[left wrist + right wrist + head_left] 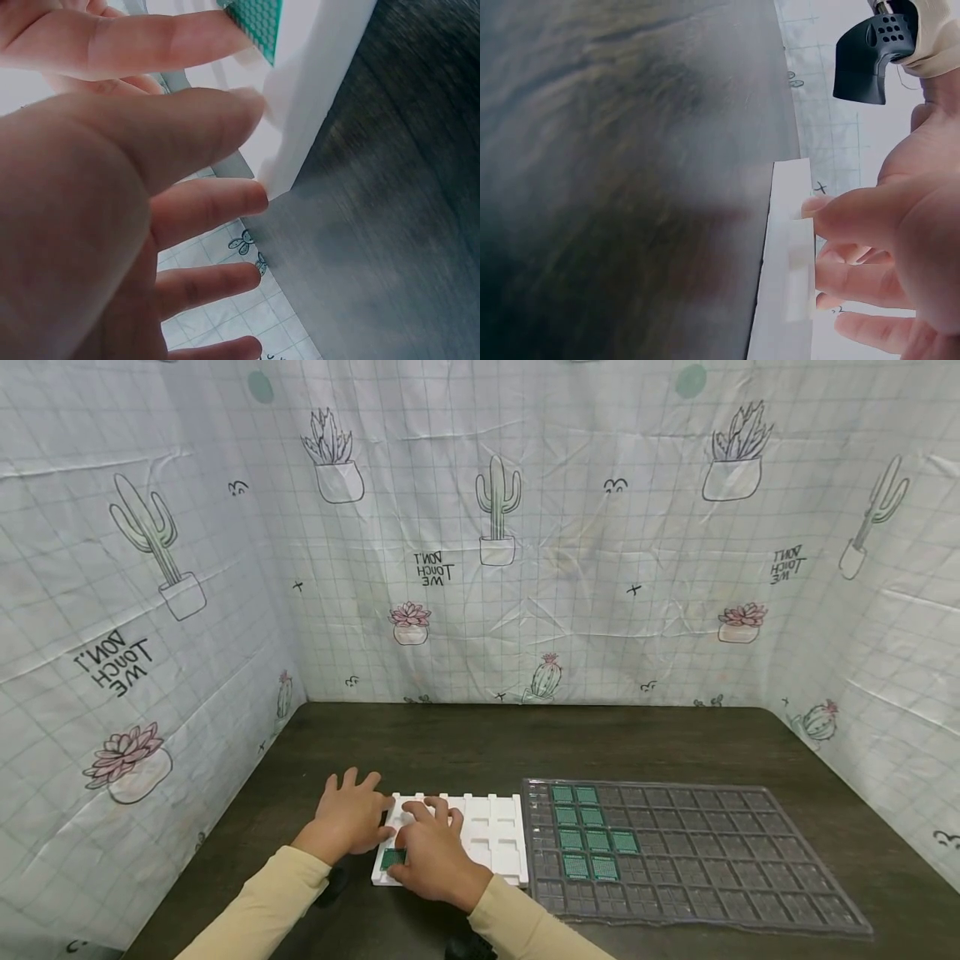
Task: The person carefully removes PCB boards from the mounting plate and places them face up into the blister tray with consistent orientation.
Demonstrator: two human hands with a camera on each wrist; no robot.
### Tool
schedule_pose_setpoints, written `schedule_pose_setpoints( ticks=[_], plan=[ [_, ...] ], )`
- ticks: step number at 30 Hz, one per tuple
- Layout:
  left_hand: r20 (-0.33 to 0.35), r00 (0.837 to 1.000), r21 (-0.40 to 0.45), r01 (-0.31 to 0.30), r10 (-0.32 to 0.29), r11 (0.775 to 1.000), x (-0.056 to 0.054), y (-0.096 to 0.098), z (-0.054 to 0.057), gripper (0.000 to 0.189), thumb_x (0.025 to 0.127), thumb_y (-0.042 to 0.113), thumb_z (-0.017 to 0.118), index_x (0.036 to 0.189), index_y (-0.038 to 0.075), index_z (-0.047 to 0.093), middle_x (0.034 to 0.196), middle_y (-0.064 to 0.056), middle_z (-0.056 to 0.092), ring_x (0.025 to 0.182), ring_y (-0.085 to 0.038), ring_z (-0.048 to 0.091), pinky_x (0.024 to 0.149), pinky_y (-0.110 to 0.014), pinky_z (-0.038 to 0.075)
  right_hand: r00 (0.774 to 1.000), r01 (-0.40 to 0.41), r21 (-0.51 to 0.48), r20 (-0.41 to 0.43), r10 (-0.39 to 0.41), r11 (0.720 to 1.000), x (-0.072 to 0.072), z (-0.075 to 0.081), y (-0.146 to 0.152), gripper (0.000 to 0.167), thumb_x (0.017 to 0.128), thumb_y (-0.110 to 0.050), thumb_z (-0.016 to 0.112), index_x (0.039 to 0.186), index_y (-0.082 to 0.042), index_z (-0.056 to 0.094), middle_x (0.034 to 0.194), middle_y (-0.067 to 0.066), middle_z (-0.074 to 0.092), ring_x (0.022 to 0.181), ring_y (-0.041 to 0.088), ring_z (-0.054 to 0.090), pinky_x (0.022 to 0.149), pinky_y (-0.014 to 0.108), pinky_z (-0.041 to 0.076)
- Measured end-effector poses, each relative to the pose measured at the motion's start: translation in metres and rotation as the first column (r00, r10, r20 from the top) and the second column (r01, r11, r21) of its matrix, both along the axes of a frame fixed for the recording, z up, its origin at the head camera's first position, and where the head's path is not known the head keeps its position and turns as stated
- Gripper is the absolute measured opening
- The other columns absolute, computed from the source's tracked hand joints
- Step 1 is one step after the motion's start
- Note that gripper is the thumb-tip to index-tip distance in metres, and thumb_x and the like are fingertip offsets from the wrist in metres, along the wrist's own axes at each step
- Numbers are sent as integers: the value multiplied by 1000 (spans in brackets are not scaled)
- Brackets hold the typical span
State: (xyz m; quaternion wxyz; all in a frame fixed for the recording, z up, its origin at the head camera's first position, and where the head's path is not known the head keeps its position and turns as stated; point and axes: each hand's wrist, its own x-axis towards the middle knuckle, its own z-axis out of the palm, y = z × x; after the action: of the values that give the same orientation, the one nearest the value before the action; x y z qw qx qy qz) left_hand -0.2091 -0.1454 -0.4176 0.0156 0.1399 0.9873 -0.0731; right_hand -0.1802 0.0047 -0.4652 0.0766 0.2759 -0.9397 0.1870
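Note:
A white tray (491, 864) with shallow square pockets lies on the table under both hands. In its near left corner sits a small green circuit board (392, 859). My left hand (350, 817) rests at the tray's left side, fingers spread and mostly straight; in the left wrist view its fingertips meet the white tray (319, 90). My right hand (435, 856) reaches over the tray with fingers slightly bent. Its thumb touches the green board (259, 30). Nothing is seen gripped in either hand. The right wrist view shows the tray's white side (780, 300) beside a thumb.
Right of the white tray lies a clear plastic tray (705, 893) with many compartments; several green circuit boards (597, 840) fill its left columns. A dark wooden table (465, 743) bears both trays. Printed fabric (570, 593) encloses the table's back and sides.

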Motion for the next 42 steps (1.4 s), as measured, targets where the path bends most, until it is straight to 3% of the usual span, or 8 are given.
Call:
schedule_pose_setpoints(
  ticks=[42],
  plan=[
    [-1,1000,-18,4,-4,1000,-1,-1,-2,45,84,46,73,122,22,69,139,-14,51,135,-49,37,107,-70,31,999,-32,31,25,31,999,4,11,9,13,82,-35,78,88,-23,76,142,5,52,134,34,32,92,56,31]
  ],
)
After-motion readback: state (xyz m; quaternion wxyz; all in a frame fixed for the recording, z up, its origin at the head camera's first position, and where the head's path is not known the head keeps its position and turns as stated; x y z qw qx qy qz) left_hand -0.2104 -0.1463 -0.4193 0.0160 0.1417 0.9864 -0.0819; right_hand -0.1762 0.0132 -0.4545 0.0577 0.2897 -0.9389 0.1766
